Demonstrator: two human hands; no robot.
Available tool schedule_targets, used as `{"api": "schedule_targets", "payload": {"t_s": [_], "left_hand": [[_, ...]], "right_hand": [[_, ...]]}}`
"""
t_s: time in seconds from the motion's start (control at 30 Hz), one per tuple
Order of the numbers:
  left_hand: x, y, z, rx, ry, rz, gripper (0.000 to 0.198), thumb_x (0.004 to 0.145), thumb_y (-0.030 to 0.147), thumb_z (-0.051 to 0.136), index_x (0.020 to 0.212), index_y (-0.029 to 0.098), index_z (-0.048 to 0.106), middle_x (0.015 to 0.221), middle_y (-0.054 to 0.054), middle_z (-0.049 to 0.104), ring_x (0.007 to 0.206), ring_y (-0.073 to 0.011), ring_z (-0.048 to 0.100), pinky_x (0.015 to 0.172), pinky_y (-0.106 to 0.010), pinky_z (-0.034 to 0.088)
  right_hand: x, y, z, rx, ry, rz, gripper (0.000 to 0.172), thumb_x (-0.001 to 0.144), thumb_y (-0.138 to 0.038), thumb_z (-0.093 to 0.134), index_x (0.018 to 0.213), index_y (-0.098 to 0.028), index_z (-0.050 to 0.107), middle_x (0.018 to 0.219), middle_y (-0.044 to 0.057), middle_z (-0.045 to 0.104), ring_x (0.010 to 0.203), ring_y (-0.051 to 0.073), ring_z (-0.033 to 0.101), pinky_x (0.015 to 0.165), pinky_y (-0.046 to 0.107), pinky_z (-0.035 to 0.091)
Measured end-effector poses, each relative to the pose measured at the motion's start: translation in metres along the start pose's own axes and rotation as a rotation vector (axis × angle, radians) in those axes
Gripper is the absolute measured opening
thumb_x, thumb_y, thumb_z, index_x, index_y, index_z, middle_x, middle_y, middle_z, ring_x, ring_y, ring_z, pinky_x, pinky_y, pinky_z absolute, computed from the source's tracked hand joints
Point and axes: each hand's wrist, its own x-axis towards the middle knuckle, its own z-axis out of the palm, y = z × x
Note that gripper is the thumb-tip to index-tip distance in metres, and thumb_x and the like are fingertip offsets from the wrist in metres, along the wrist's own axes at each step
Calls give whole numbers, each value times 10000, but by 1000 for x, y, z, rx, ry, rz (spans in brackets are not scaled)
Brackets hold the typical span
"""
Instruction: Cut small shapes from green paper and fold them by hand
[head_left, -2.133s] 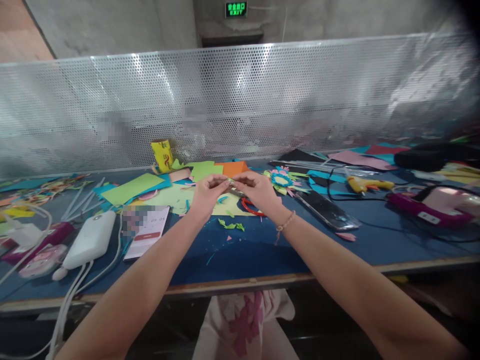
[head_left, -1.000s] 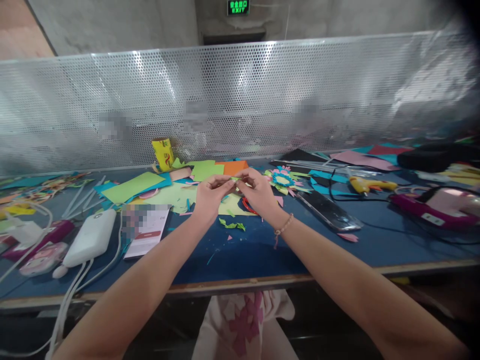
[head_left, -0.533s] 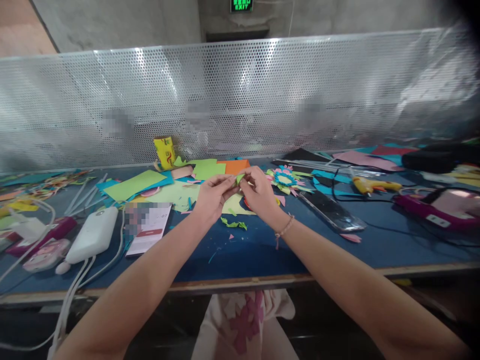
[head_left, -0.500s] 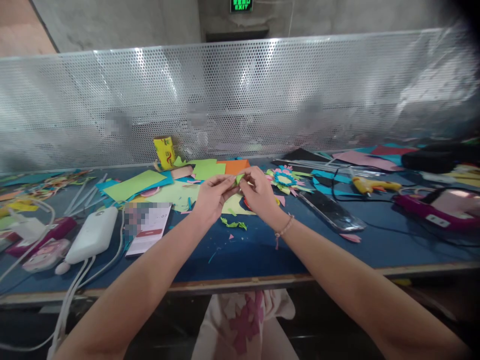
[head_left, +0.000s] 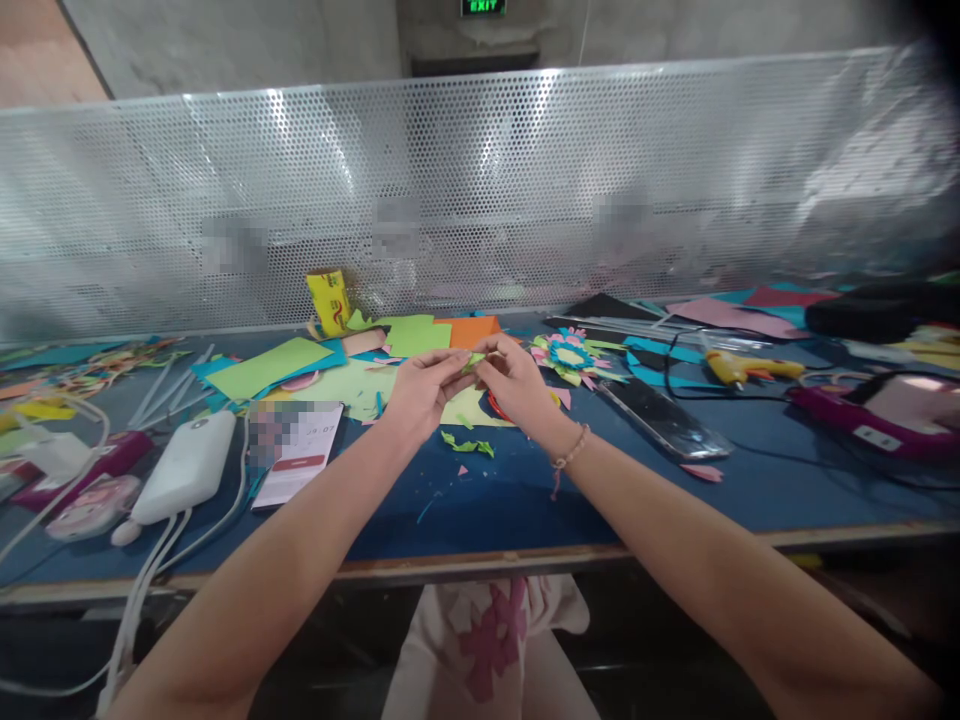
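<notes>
Behind a perforated metal panel, a grey concrete wall and a lit exit sign are seen; before the panel, a blue-topped table is placed.

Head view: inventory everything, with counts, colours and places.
exit sign: one, green, top
table: one, blue, centre
perforated panel: one, silver, behind table
packet: one, yellow, by panel
sheets and scraps: many, mixed, tabletop
paper flower: one, multicoloured, right
glue gun: one, yellow, right
dark phone: one, black, right
lit phone: one, white, left
device: one, white, left
boxy units: two, purple, both ends
cables: several, white left, black right
paper piece: one, green, held centrally
left hand: one, centre
right hand: one, centre
</notes>
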Motion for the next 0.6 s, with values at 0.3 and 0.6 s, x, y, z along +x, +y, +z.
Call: {"api": "schedule_targets", "payload": {"t_s": [0.3, 0.6], "left_hand": [[-1, 1, 1, 24, 11, -3, 147, 536, 168, 724, 632, 108, 631, 610, -12, 629, 611, -100, 603, 708, -269, 507], [-3, 4, 0, 38, -3, -19, 119, 549, 134, 707, 637, 118, 628, 612, -1, 629, 616, -94, 605, 737, -277, 499]], "right_hand": [[1, 0, -2, 67, -19, 23, 64, 691, -199, 509, 735, -191, 464, 708, -10, 489, 586, 99, 503, 532, 258, 461], [1, -1, 0, 44, -44, 29, 99, 664, -135, 469, 749, -184, 475, 708, -12, 495, 566, 86, 495, 502, 232, 442]]}}
